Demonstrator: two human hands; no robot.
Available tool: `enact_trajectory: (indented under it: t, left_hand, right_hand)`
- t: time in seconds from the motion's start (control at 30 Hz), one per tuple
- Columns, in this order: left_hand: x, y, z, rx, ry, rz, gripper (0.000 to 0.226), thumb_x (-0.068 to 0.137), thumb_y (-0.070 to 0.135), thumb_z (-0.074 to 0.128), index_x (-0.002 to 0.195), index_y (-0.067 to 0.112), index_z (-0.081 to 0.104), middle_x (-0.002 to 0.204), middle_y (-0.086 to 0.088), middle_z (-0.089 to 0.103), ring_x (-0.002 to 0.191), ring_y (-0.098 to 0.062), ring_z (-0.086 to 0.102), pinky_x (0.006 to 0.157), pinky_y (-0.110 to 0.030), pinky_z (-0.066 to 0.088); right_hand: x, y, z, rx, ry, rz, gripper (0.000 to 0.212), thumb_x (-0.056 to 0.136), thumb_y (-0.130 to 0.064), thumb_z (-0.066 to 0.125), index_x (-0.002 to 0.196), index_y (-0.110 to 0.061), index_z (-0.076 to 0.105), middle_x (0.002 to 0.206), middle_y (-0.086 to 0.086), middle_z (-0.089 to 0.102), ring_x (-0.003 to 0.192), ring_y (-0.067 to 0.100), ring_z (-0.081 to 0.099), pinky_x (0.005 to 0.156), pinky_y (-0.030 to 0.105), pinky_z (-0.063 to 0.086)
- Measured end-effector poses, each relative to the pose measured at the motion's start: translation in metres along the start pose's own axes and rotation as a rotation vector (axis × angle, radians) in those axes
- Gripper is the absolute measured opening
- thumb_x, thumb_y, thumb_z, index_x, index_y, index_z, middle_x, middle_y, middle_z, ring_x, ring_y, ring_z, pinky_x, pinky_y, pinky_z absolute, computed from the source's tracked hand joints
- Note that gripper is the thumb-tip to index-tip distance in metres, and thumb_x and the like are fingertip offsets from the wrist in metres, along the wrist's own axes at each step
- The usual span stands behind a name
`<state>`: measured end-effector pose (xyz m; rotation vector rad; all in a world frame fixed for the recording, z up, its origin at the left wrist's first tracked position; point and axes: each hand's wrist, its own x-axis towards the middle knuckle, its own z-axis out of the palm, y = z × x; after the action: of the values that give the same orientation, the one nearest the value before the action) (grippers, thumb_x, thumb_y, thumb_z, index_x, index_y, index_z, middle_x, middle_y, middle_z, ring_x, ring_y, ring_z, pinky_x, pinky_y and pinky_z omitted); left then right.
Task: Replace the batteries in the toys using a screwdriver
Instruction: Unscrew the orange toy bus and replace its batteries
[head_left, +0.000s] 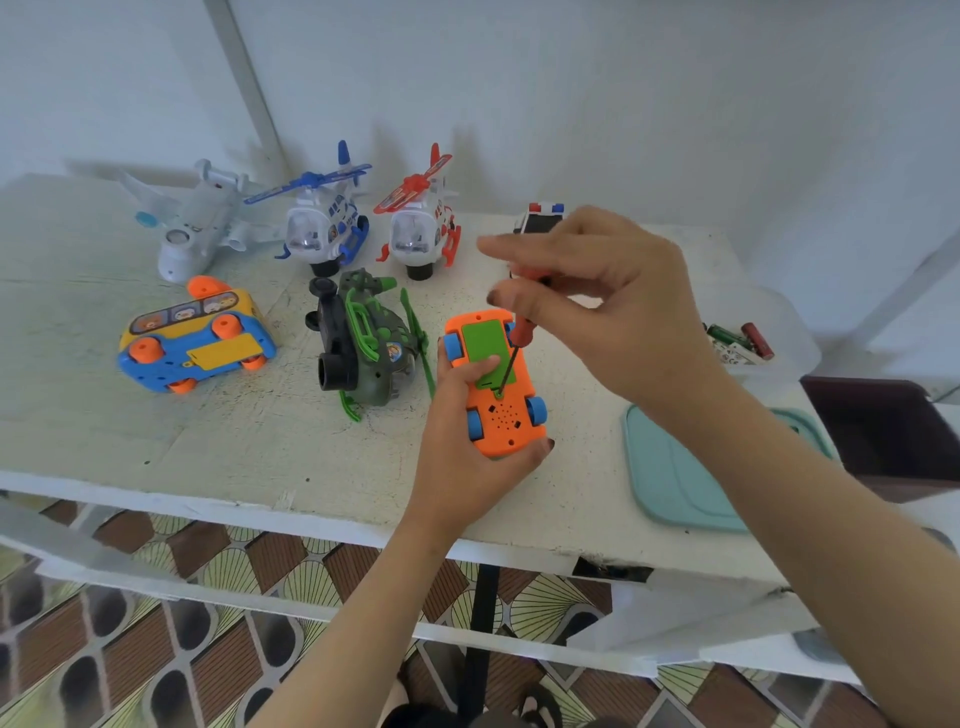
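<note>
We are working on the screw (500, 393) of the battery hatch. Our left hand (467, 462) is gripping the upturned orange car (511, 421) over the table (260, 441), and our right hand (613, 306) is pinching the screwdriver (511, 358), its tip at the green cover (485, 345). The next move probably calls for steady turning while pressing straight down.

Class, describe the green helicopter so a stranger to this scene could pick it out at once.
On the white table, between the blue-and-yellow bus and the orange car in the left hand, lies the green helicopter. Unlike the blue helicopter and red helicopter upright behind it, it is dark green and tipped on its side.
</note>
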<state>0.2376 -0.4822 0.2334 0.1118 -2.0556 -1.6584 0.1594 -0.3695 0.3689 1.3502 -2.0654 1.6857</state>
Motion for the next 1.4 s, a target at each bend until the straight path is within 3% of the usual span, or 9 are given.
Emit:
enact_trajectory:
  t: [0.1,0.2,0.33,0.43,0.53,0.67,0.97,1.27,1.4]
  left_hand:
    - [0.000,0.000,0.000,0.014,0.005,-0.005,0.069,0.065,0.025,0.085,0.118,0.042,0.044,0.139,-0.014,0.044,0.112,-0.016,0.058,0.077,-0.015,0.052]
    - [0.000,0.000,0.001,0.009,0.008,-0.010,0.069,0.065,0.024,0.085,0.118,0.040,0.044,0.136,-0.014,0.045,0.110,-0.017,0.059,0.076,-0.016,0.052]
    - [0.000,0.000,0.000,-0.006,0.003,-0.006,0.067,0.064,0.035,0.083,0.117,0.046,0.045,0.139,-0.014,0.044,0.113,-0.019,0.059,0.078,-0.018,0.053]
    - [-0.001,-0.001,0.000,-0.004,0.004,-0.010,0.067,0.065,0.032,0.084,0.119,0.041,0.045,0.140,-0.014,0.044,0.114,-0.019,0.059,0.078,-0.018,0.053]
    - [-0.001,-0.002,0.000,-0.014,0.004,-0.017,0.069,0.066,0.026,0.085,0.121,0.035,0.046,0.138,-0.013,0.045,0.112,-0.020,0.059,0.077,-0.019,0.053]
    - [0.000,-0.001,0.000,-0.008,0.005,-0.008,0.069,0.066,0.026,0.086,0.121,0.038,0.045,0.140,-0.013,0.043,0.112,-0.018,0.059,0.077,-0.019,0.053]
    - [-0.001,-0.001,0.000,0.001,0.000,-0.015,0.068,0.063,0.036,0.084,0.119,0.041,0.046,0.140,-0.014,0.044,0.113,-0.019,0.058,0.077,-0.018,0.053]
    - [-0.001,-0.002,0.000,0.005,0.008,0.004,0.069,0.065,0.030,0.085,0.121,0.035,0.046,0.139,-0.014,0.042,0.113,-0.019,0.058,0.079,-0.019,0.053]
    - [-0.001,-0.003,0.000,-0.001,0.007,-0.001,0.069,0.064,0.036,0.083,0.122,0.036,0.046,0.139,-0.013,0.043,0.116,-0.023,0.057,0.081,-0.025,0.055]
  right_hand:
    - [-0.002,0.004,0.000,-0.174,-0.002,-0.101,0.028,0.092,-0.018,0.056,0.117,-0.012,0.067,0.094,0.004,0.062,0.089,0.019,0.064,0.085,0.032,0.052]
    - [-0.002,0.003,-0.003,-0.009,-0.145,-0.063,0.041,0.094,-0.003,0.045,0.133,-0.013,0.050,0.142,0.001,0.042,0.132,0.021,0.045,0.105,0.024,0.041]
    - [-0.002,-0.001,-0.006,0.032,-0.160,-0.004,0.039,0.091,0.006,0.051,0.128,-0.004,0.057,0.113,-0.005,0.064,0.094,-0.002,0.064,0.080,0.021,0.053]
    - [-0.006,0.001,-0.002,0.012,-0.017,0.029,0.037,0.087,-0.004,0.065,0.123,-0.010,0.063,0.087,0.001,0.063,0.072,0.020,0.066,0.078,0.033,0.056]
    - [-0.011,0.006,0.002,-0.137,0.100,0.003,0.036,0.091,-0.023,0.060,0.125,-0.012,0.063,0.085,0.002,0.058,0.075,0.025,0.064,0.080,0.037,0.052]
    - [-0.013,0.004,-0.001,-0.174,0.004,-0.032,0.046,0.096,-0.021,0.037,0.137,-0.004,0.049,0.126,0.002,0.056,0.102,0.031,0.064,0.098,0.037,0.046]
    - [-0.008,-0.010,-0.005,0.203,-0.039,0.091,0.036,0.087,0.002,0.062,0.122,-0.006,0.057,0.100,-0.002,0.070,0.076,0.003,0.068,0.075,0.039,0.059]
    - [-0.012,-0.002,0.005,-0.252,0.220,-0.028,0.016,0.083,-0.029,0.071,0.094,-0.018,0.076,0.067,0.011,0.060,0.069,0.015,0.051,0.066,0.021,0.042]
    - [-0.011,0.001,0.001,-0.310,0.084,-0.072,0.037,0.096,-0.021,0.046,0.124,-0.003,0.063,0.098,0.014,0.068,0.101,0.016,0.059,0.094,0.017,0.041]
